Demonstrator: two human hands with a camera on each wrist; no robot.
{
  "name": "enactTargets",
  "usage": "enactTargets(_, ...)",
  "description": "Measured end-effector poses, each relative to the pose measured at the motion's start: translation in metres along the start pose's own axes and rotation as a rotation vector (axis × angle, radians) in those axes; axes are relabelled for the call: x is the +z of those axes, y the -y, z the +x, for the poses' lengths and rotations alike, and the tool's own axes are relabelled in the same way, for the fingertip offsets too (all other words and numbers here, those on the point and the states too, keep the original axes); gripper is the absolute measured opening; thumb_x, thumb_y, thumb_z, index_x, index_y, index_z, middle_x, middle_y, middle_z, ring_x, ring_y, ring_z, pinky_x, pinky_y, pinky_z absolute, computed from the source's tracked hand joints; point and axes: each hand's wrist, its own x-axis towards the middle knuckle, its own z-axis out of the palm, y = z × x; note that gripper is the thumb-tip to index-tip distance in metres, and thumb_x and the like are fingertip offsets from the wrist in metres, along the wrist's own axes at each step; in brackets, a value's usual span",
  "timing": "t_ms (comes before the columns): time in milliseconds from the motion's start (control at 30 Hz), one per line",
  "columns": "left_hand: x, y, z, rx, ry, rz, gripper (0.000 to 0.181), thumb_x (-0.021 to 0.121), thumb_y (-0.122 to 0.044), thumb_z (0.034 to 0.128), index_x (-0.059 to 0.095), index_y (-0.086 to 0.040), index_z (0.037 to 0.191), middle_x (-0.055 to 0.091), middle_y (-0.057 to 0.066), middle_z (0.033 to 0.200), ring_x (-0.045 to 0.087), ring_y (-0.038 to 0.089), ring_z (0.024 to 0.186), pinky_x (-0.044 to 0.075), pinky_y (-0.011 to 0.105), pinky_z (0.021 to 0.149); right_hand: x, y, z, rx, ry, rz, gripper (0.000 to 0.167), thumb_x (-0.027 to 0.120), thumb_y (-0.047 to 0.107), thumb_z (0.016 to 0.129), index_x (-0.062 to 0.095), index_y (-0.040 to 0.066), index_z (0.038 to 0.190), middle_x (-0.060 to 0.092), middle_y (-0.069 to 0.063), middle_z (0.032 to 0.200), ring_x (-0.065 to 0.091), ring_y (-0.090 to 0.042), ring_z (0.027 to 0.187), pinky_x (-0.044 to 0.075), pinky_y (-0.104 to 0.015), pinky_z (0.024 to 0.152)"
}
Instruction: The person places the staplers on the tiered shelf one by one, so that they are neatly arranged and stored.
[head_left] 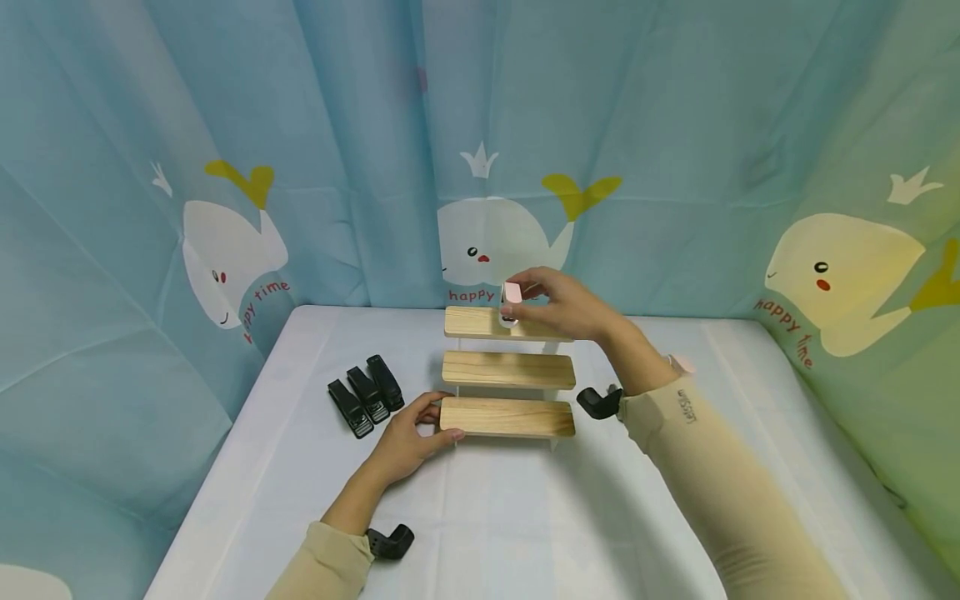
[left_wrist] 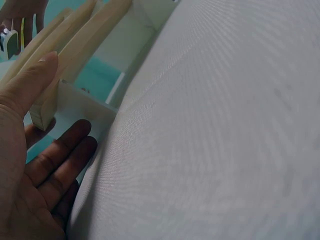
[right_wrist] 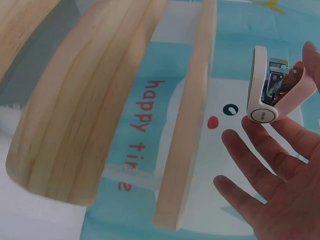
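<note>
A three-tier wooden shelf (head_left: 507,417) with pale boards and see-through side supports stands on the table. My left hand (head_left: 405,442) grips the left end of its lowest board; the thumb lies on the board in the left wrist view and the other fingers are beyond its end. Above the top board (head_left: 472,321), my right hand (head_left: 562,305) pinches a small pink-and-white stapler (right_wrist: 262,95) between thumb and fingers. In the right wrist view the stapler is apart from the boards, its metal inside showing, and the remaining fingers are spread.
Several black staplers (head_left: 365,392) lie side by side left of the shelf. Something pink (head_left: 681,363) is partly hidden behind my right forearm. A blue curtain (head_left: 360,125) with whale prints hangs behind the white table (head_left: 480,533).
</note>
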Motion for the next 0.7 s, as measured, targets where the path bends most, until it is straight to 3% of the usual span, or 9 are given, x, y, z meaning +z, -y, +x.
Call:
enactTargets(267, -0.001, 0.0, 0.0, 0.005, -0.001, 0.005, 0.063, 0.086, -0.042, 0.0851, 0.058, -0.035, 0.141, 0.075, -0.006, 0.113, 0.067, 0.014, 0.111, 0.047, 0.046, 0.103, 0.009, 0.005, 0.008, -0.006, 0.031, 0.009, 0.063, 0.075, 0.047, 0.094, 0.058, 0.01, 0.142, 0.06, -0.011, 0.135, 0.059, -0.036, 0.128, 0.045, -0.053, 0.108)
enactTargets(700, 0.0, 0.001, 0.001, -0.005, -0.001, 0.005, 0.063, 0.086, -0.041, 0.0846, 0.058, -0.035, 0.14, 0.074, -0.007, 0.113, 0.067, 0.014, 0.112, 0.047, 0.045, 0.104, 0.022, 0.008, 0.017, -0.027, 0.038, 0.061, 0.06, 0.076, 0.046, 0.094, 0.06, 0.011, 0.14, 0.06, -0.005, 0.134, 0.06, -0.032, 0.128, 0.045, -0.051, 0.109)
